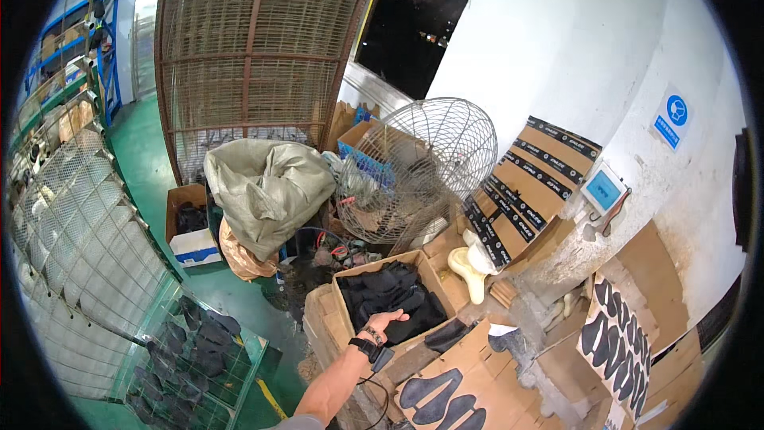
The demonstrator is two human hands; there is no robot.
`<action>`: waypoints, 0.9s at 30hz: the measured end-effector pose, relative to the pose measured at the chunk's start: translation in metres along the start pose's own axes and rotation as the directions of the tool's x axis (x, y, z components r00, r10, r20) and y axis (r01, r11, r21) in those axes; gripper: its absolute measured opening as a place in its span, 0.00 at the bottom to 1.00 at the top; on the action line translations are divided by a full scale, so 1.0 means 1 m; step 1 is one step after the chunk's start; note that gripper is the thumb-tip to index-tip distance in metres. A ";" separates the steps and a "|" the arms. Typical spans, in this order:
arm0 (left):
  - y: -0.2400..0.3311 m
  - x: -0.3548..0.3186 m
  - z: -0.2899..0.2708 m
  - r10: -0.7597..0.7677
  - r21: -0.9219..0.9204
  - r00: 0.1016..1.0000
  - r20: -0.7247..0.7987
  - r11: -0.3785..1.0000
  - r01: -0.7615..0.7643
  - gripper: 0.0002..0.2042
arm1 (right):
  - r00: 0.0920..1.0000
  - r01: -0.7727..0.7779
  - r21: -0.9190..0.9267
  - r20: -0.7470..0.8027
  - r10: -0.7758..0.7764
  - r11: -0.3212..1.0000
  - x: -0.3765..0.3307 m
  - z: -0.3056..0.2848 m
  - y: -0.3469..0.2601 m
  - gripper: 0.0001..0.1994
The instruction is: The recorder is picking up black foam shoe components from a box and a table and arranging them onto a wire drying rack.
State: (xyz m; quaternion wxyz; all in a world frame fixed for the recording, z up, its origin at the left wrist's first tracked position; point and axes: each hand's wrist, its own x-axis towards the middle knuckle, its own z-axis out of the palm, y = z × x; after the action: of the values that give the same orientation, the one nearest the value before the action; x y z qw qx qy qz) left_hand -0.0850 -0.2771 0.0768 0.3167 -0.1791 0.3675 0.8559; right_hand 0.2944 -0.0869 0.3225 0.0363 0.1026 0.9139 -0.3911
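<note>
My left hand reaches over the near edge of an open cardboard box, with a bracelet and a dark watch on its wrist. The finger and thumb that show are stretched out, lying against soft black pieces heaped in the box. Its other fingers are partly hidden there. Nearer me on the right, flat black sole-shaped pieces lie on a cardboard sheet. A single dark piece rests just outside the box. My right hand is out of view.
Behind the box stand a large wire fan cage and a bulging grey-green sack. A pale foot-shaped form sits to the right. Mesh racks and a green-framed cart of dark pieces line the left. More sole shapes cover an upright board.
</note>
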 end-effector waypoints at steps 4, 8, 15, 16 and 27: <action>-0.010 0.011 -0.007 -0.042 -0.082 0.999 0.017 0.996 0.043 0.15 | 1.000 0.012 0.039 0.021 -0.013 0.999 0.011 0.000 -0.013 0.26; -0.008 0.011 0.010 -0.007 -0.292 0.996 0.088 0.956 0.032 0.16 | 0.999 0.018 0.072 0.040 -0.021 0.997 0.022 -0.001 -0.024 0.26; 0.039 -0.030 0.077 0.204 -0.443 0.955 0.214 0.892 -0.091 0.12 | 0.998 0.013 0.157 0.059 -0.022 0.988 0.033 0.004 -0.038 0.25; 0.043 -0.033 0.080 0.205 -0.443 0.955 0.213 0.892 -0.092 0.12 | 0.998 0.013 0.171 0.062 -0.024 0.985 0.035 0.004 -0.039 0.25; 0.035 -0.033 0.076 0.169 -0.495 0.975 0.146 0.865 -0.076 0.12 | 0.995 -0.006 0.333 0.095 -0.027 0.943 0.059 0.009 -0.046 0.25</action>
State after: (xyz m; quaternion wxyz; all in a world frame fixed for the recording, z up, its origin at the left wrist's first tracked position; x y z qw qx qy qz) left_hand -0.0900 -0.2526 0.1630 0.2389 -0.1490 0.1201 0.9520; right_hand 0.2271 -0.1145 0.3400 0.0612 0.0830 0.8324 -0.5445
